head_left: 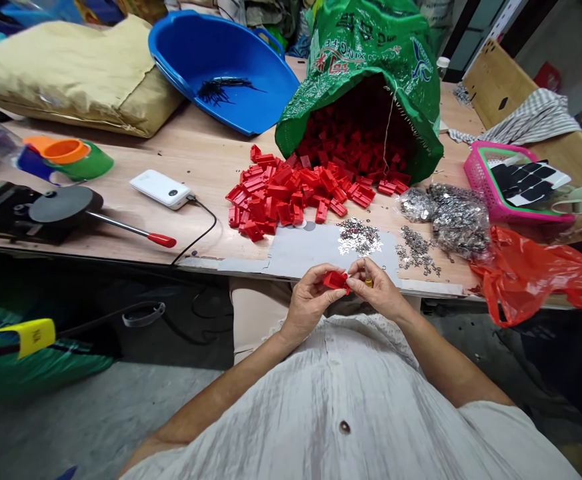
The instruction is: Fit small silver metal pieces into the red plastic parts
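Just off the table's front edge, my left hand is closed on a small red plastic block, thumb and fingers pinching its sides. My right hand meets it from the other side, its fingertips against the block's right end. Tucked in the right fingers is a slim pointed tool with a yellow handle; its exact kind is unclear. Directly beyond the hands, a heap of small shiny metal pieces lies on a grey sheet. Behind it, many loose red blocks spill from a green woven sack.
On the right are more metal pieces, clear bags of them, a pink basket and a red plastic bag. Leftward stand a white power bank, a red-handled lever tool, a blue basin and a tan sack.
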The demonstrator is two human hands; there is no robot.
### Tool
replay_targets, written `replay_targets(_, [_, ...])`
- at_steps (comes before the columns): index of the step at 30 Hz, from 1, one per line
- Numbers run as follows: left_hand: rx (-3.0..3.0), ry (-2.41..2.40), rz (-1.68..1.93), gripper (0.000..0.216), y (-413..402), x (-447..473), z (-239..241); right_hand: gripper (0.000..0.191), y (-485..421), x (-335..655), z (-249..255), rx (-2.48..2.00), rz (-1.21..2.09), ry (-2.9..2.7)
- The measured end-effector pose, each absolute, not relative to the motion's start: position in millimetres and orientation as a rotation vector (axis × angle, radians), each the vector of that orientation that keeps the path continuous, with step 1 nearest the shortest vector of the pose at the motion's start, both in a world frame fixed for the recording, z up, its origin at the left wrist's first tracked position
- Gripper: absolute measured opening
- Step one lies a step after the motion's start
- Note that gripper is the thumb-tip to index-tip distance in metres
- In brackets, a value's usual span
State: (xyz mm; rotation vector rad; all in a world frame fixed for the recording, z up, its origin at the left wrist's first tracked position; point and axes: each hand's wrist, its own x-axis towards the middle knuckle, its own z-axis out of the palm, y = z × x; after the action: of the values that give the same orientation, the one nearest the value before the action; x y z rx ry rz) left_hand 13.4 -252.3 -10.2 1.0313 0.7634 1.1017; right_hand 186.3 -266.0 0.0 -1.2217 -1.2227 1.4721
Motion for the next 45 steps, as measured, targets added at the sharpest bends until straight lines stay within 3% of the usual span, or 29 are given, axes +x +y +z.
replay_targets(6, [1.056, 0.762, 1.122, 0.037, -253.7, 11.9, -13.6, 0.023, -262.4, 189.8, -10.1, -1.26, 1.354, -1.424])
replay_targets(11, [1.077, 0.731, 1.103, 0.037, -245.7, 8.9, -20.7, 0.032, -257.4, 195.6, -7.3, -1.292, 1.32, -1.477])
replay_targets(19, [1.554, 0.902, 0.965, 0.034, -209.9, -9.1, -37.1, 0.029, -253.6, 198.6, -14.4, -1.451, 0.854, -1.816])
replay_targets(26, [1.836, 0.872, 0.811, 0.041, -189.6, -14.1, -45.3, 0.019, -251.5, 193.6, -25.1, -1.497, 0.743, -2.015])
replay_targets(36, [1.91, 0.832, 0.752, 0.035, -187.5, -13.9, -36.8, 0.017, -249.3, 193.2, -27.1, -1.501, 0.623, -2.158])
replay_targets(45, [1.842, 0.862, 0.725, 0.027, -188.5, -13.5, -35.6, 0.019, -259.6, 163.1, -13.7, -1.842, 0.499, -2.175])
